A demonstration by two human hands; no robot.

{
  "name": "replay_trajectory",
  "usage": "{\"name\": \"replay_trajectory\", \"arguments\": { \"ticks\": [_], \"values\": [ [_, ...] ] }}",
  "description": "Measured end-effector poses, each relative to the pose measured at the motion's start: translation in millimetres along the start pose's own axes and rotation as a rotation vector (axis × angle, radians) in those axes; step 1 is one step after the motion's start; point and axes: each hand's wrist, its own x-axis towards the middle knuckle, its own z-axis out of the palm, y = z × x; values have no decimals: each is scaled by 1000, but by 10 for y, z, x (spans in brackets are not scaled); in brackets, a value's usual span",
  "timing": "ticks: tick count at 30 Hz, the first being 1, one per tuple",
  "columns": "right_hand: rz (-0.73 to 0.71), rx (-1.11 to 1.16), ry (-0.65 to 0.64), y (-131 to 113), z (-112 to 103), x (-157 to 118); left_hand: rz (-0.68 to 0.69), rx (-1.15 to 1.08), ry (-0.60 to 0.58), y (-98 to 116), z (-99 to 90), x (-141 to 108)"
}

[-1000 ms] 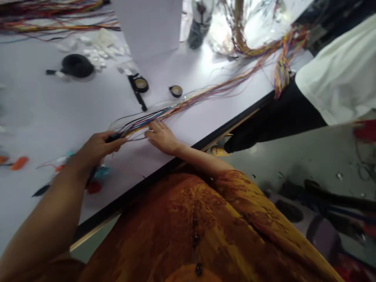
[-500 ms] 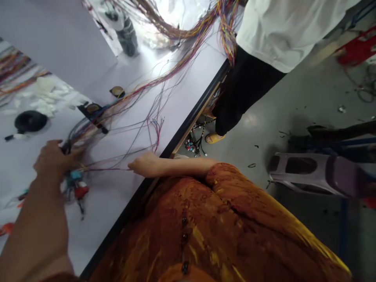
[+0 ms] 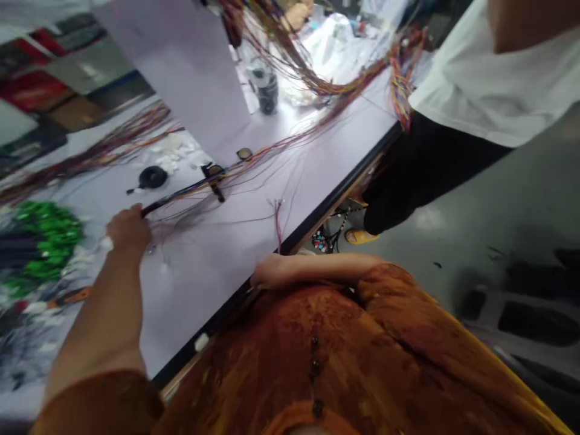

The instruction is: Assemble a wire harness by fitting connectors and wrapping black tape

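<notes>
My left hand (image 3: 130, 229) is closed around the black-wrapped end of a wire harness (image 3: 176, 194), which runs across the table toward the upper right. Loose thin wires hang by this hand, with a small blurred pale piece (image 3: 164, 266) among them. At the table's front edge, close to my body, my right hand (image 3: 273, 272) is closed in a fist; what its fingers hold is hidden. Just above it lies a short bunch of red wires (image 3: 278, 220). A black holder (image 3: 212, 175) on the table carries the harness, and a tape roll (image 3: 244, 153) is beside it.
A person in a white top (image 3: 480, 78) stands at the right along the table edge (image 3: 335, 181). Green parts (image 3: 48, 235), a black roll (image 3: 153, 177) and orange-handled pliers (image 3: 75, 296) lie on the left. Another wire bundle (image 3: 109, 145) is behind; a grey plastic stool (image 3: 534, 323) stands on the floor.
The view has swung left. My left hand now grips the black-wrapped harness end, farther from the holder. The teal and red connectors near it are out of sight. My right hand has drawn back to the edge.
</notes>
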Motion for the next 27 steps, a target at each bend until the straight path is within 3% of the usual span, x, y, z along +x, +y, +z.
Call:
{"name": "replay_trajectory", "arguments": {
  "ticks": [1,2,6,8,10,13,15,17,19,23,24,25,27],
  "values": [
    [34,20,8,2,9,6,-98,79,9,-63,110,74],
    [64,47,27,8,18,31,-81,84,-1,-81,235,129],
    [-48,122,161,113,-5,199,354,-176,63,233,785,123],
    [-74,122,251,273,-102,218,481,-253,83,476,1008,30],
    [44,87,349,527,-257,164,489,-263,91,665,1143,-42],
    [347,-77,423,976,-500,2,423,-222,48,805,1185,-23],
    [423,-179,391,1210,-614,-105,366,-190,5,836,1156,77],
    [405,-239,361,1340,-682,-186,254,-183,0,843,1122,230],
    [335,-256,429,1375,-723,-243,73,-212,51,828,1103,418],
    [167,-246,814,1310,-784,-326,-186,-286,157,716,1114,809],
    [138,-258,857,1289,-790,-341,-228,-301,174,680,1123,890],
    [116,-279,843,1268,-786,-354,-266,-317,192,648,1132,959],
    [117,-334,655,1231,-749,-372,-320,-346,222,600,1152,1059]
  ]
}}
